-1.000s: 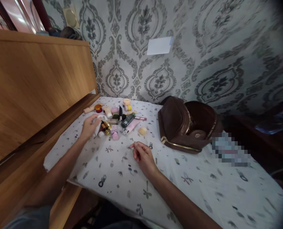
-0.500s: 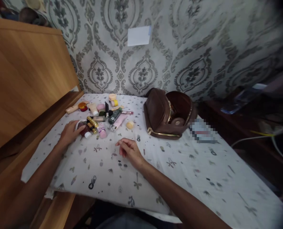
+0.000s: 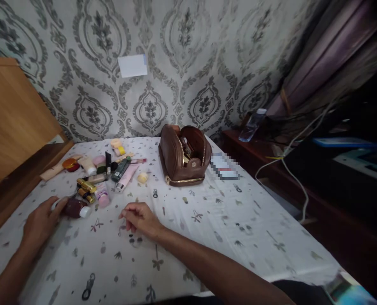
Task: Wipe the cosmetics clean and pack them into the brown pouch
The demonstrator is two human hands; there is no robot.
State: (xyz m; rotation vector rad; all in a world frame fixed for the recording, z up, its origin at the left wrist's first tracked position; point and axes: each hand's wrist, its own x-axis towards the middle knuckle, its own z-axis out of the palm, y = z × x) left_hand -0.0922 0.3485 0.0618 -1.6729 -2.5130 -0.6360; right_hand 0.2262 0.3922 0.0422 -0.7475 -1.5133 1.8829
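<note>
My left hand [image 3: 43,218] is closed around the near end of a dark red bottle [image 3: 75,209] with a white cap, lying low over the cloth. Its palm side is hidden. Just beyond the bottle lie gold tubes [image 3: 86,185] and a pink-and-white container [image 3: 102,195]. My right hand [image 3: 141,219] rests on the cloth with its fingers curled in, and nothing shows in it. Past it are a pale pink tube [image 3: 127,178] and a small cream-coloured round item [image 3: 142,177]. A brown makeup bag [image 3: 172,163] stands unzipped farther right, with some items inside.
Several more cosmetics, including an amber-lidded jar [image 3: 71,164] and a beige tube [image 3: 87,165], lie on the patterned cloth [image 3: 207,237]. A wooden panel [image 3: 13,106] borders the left. At right are a clear bottle [image 3: 252,126] and a white cable [image 3: 302,178].
The view has turned to the right. My left hand has drawn the dark red bottle slightly towards me, away from the gold tubes. My right hand stays curled on the cloth.
</note>
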